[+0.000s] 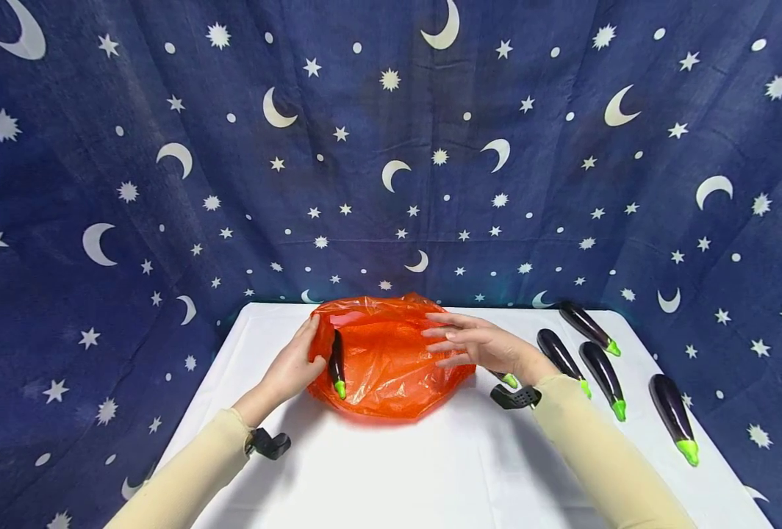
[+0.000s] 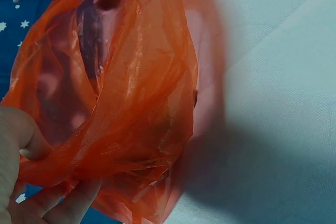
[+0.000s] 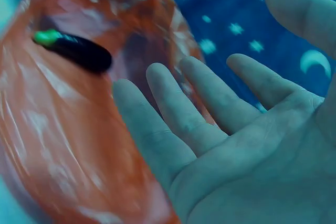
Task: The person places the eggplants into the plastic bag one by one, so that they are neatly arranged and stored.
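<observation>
An orange-red plastic bag (image 1: 391,360) lies on the white table with its mouth spread toward me. My left hand (image 1: 298,360) pinches the bag's left rim; in the left wrist view the thumb (image 2: 31,140) is on one side of the film and the fingers on the other. Inside the bag, near that hand, is a dark purple eggplant (image 1: 338,364) with a green stem end, also plain in the right wrist view (image 3: 84,53). With fingers spread and nothing in its palm, my right hand (image 1: 480,344) hovers at the bag's right side.
Several more eggplants lie on the right of the table, including one at the far edge (image 1: 586,325) and one nearest me (image 1: 674,415). Another eggplant (image 1: 510,380) is mostly hidden under my right wrist. A blue moon-and-star curtain (image 1: 431,191) hangs behind the white table (image 1: 391,470).
</observation>
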Available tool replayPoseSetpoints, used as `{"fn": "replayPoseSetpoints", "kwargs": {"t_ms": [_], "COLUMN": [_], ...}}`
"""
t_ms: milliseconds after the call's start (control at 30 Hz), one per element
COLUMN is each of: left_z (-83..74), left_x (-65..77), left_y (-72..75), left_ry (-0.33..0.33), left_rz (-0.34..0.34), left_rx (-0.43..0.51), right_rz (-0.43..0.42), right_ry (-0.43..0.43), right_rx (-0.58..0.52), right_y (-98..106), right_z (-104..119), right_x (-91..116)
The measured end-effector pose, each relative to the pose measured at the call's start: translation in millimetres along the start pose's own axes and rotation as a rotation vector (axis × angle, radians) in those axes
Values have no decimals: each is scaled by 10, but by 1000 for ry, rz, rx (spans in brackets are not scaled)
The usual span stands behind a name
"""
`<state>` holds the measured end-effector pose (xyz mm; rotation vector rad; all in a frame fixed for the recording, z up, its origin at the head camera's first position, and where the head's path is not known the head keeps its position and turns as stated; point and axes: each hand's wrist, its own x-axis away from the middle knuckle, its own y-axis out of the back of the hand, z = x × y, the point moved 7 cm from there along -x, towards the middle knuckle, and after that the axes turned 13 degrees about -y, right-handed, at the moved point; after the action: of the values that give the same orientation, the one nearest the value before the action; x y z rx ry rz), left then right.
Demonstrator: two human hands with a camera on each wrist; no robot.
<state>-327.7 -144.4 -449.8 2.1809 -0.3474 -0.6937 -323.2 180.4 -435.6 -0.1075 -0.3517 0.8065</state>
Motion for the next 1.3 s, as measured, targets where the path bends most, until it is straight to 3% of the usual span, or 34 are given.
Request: {"fn": "replayPoseSetpoints", "kwargs": {"t_ms": [167,300,500,667,767,900,1133,1300], "left_z": [5,-4,-15,-1,0,-11,-8,-14], "left_x": [-1,7,17,14,14,10,4,2], "left_y": [-12,-7,-2,-9,-7,-3,-17,-15], "left_ry": [11,10,3,11,18,6,-4,3], "left_rz": [7,4,-2,5,7,-3,-6,-3], "left_rx": [15,15,13,10,8,1,0,4], "right_rz": [-157,-297,-435,-536,-545,-555,-544,-543], "right_ry": [32,9,-17,-69,-97,-114,-134,-231], "right_rx": [12,23,103,269,404,490,489,464], "right_y": [393,647,832,886,891,938,1065,1213], "right_z": [36,-15,-116,-188,-234,-302,-374,-476], "right_x": [358,587,755,802,802,778,694,601]}}
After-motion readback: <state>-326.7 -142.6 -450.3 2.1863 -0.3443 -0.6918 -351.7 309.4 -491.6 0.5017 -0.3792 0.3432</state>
